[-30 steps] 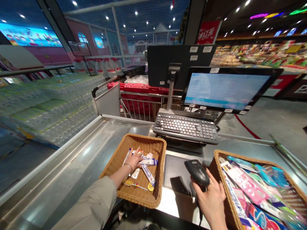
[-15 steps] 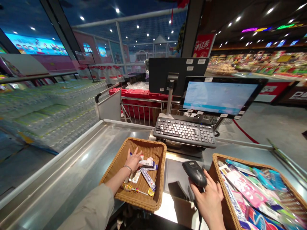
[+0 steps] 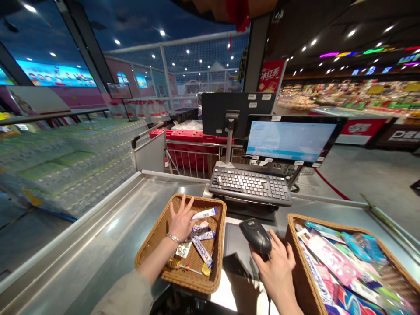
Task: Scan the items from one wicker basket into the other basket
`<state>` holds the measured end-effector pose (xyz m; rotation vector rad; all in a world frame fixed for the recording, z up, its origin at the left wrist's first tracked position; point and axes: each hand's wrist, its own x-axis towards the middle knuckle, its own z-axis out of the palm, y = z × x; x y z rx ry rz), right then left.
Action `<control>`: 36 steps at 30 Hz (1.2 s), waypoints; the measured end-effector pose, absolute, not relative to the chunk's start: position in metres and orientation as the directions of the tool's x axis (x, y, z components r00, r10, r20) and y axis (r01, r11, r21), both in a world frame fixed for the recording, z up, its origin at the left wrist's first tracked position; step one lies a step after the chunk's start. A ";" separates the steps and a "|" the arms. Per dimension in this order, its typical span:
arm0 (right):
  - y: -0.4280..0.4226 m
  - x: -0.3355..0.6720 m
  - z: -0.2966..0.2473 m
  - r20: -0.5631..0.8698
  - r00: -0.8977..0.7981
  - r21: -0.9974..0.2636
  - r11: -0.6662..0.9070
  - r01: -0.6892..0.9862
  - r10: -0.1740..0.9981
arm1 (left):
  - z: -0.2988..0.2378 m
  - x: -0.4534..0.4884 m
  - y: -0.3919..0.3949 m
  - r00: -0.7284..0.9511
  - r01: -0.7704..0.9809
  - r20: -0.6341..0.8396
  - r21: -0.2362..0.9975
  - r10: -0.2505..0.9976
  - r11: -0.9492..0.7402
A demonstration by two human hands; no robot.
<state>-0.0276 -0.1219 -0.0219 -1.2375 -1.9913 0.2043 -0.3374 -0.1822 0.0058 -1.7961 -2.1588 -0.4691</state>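
My left hand (image 3: 181,221) is over the left wicker basket (image 3: 156,242), pinching a white and blue snack bar (image 3: 205,213) between thumb and forefinger, its other fingers spread upward. Several more wrapped bars and a lollipop (image 3: 179,263) lie on the basket's floor below it. My right hand (image 3: 277,271) grips a black handheld barcode scanner (image 3: 255,235) above the flat scan plate (image 3: 236,245), its head pointing left toward the basket.
A second wicker basket (image 3: 295,262) full of colourful packets sits at the right. Behind are a keyboard (image 3: 249,186), a lit touchscreen (image 3: 288,140) and a customer display. The steel counter (image 3: 98,245) runs left; a metal rail and red crates stand beyond it.
My left hand has lifted a snack bar out of the pile in the left basket. The scanner hand has shifted slightly left, and the view has tilted up a little.
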 end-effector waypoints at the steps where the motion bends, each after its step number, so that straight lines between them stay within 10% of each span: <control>1: -0.122 -0.028 -0.019 0.521 -0.237 -0.498 0.517 0.696 0.820 | 0.010 -0.333 -0.181 -0.178 0.984 0.446 0.054 0.877 0.172; 36: -0.138 -0.034 0.018 0.522 -0.293 -0.462 0.554 0.692 0.801 | 0.044 -0.273 -0.142 -0.041 0.999 0.510 0.024 0.859 0.034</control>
